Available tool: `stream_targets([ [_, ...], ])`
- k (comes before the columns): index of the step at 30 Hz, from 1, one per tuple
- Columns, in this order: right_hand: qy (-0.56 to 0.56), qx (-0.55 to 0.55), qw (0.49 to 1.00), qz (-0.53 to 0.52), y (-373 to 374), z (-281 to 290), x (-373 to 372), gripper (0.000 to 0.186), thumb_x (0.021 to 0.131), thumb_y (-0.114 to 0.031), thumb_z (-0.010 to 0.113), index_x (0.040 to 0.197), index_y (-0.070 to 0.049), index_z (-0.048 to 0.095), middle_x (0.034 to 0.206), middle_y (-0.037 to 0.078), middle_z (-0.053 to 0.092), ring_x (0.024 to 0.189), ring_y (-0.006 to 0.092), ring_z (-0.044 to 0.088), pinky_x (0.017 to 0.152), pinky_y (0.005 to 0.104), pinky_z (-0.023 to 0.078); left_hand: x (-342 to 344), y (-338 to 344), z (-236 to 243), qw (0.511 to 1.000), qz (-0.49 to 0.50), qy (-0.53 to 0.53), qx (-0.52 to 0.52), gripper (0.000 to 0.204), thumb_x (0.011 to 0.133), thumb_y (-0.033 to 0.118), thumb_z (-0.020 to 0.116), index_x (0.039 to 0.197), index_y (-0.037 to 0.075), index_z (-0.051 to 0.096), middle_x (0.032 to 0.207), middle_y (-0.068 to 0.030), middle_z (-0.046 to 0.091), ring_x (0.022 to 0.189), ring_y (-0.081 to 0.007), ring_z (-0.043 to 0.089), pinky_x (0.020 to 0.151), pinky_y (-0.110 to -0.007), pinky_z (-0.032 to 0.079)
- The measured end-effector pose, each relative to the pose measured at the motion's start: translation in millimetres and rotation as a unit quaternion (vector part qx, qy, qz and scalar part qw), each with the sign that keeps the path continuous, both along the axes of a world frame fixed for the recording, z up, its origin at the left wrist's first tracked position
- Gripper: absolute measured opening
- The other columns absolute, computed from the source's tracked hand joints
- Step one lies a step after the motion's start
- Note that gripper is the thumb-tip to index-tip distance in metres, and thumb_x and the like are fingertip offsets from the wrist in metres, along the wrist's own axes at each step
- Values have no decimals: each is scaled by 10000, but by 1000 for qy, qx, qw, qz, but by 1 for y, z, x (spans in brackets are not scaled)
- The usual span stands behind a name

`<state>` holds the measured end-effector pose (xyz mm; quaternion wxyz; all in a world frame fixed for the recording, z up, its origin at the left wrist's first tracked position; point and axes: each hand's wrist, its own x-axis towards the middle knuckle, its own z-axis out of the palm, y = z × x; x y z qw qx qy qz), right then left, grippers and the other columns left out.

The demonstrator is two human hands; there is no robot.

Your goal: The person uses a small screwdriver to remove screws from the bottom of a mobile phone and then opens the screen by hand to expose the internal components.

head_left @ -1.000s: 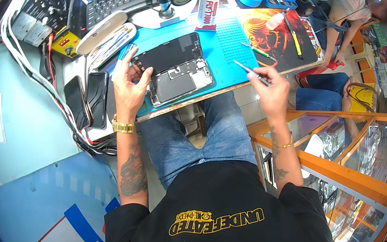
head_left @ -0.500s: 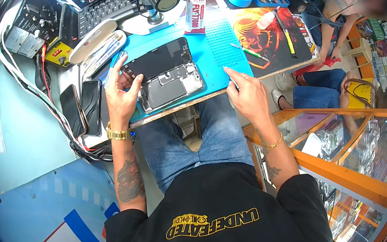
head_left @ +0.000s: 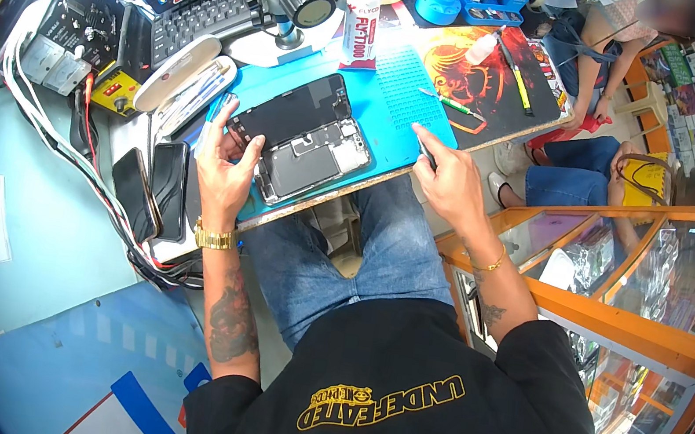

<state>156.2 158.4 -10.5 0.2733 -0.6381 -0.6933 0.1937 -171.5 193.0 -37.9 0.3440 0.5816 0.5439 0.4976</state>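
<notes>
An opened smartphone (head_left: pixel 301 170) lies on the blue work mat (head_left: pixel 290 85), its inner parts and dark battery showing. Along its far side the detached-looking black screen (head_left: pixel 296 112) leans up. My left hand (head_left: pixel 225 173) grips the screen's left end, the thumb on the near side and the index finger stretched along the edge. At the mat's right front edge, apart from the phone, my right hand (head_left: pixel 454 188) is closed round a slim dark tool (head_left: pixel 428 155); its exact kind is hidden by my fingers.
Behind the mat stand a white glue bottle (head_left: pixel 361 24) and a microscope (head_left: pixel 306 3). Left are a laptop (head_left: pixel 206 24), an open case of tools (head_left: pixel 184 83) and two dark phones (head_left: pixel 166 183). A yellow-handled knife (head_left: pixel 521 86) lies right. A person (head_left: pixel 580 174) sits beyond the glass counter (head_left: pixel 599 261).
My right index finger has drawn back from pointing over the mat and curled round the dark tool. The left hand keeps its place at the screen. The view has shifted slightly.
</notes>
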Motion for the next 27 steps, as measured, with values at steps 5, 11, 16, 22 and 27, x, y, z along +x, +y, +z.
stream_targets([
  [5,-15,-6,1000,11,4,-5,0,434,904,-138,598,1323,-69,687,835,215,718,738,414,699,706,504,554,-2,1,-5,1000,-5,-5,0,663,949,14,743,1553,82,479,791,38,653,730,-17,547,676,-199,445],
  [11,-129,-28,991,31,5,3,-2,456,907,-153,589,1346,-59,672,822,238,714,751,429,696,718,518,562,0,3,-5,1000,0,-14,9,634,910,-1,762,1496,59,529,849,6,660,725,-41,622,665,-209,521],
  [16,-145,3,988,52,-7,2,6,470,907,-158,590,1357,-40,654,872,262,711,794,442,695,742,539,557,-1,4,-6,1000,-10,1,0,663,945,18,741,1551,83,479,837,5,699,753,-40,597,701,-214,486],
  [22,43,-2,999,4,-17,49,15,350,888,-127,766,1213,-13,703,922,195,724,773,344,703,722,426,551,-4,3,-8,1000,-11,0,-6,658,942,1,731,1545,73,476,966,-60,753,855,-79,676,772,-242,539],
  [27,59,44,987,141,16,88,-16,239,856,-148,816,1027,0,737,847,138,709,732,243,671,681,358,525,-1,2,-5,1000,2,5,-13,602,928,7,760,1482,66,533,846,31,636,775,-37,594,715,-209,508],
])
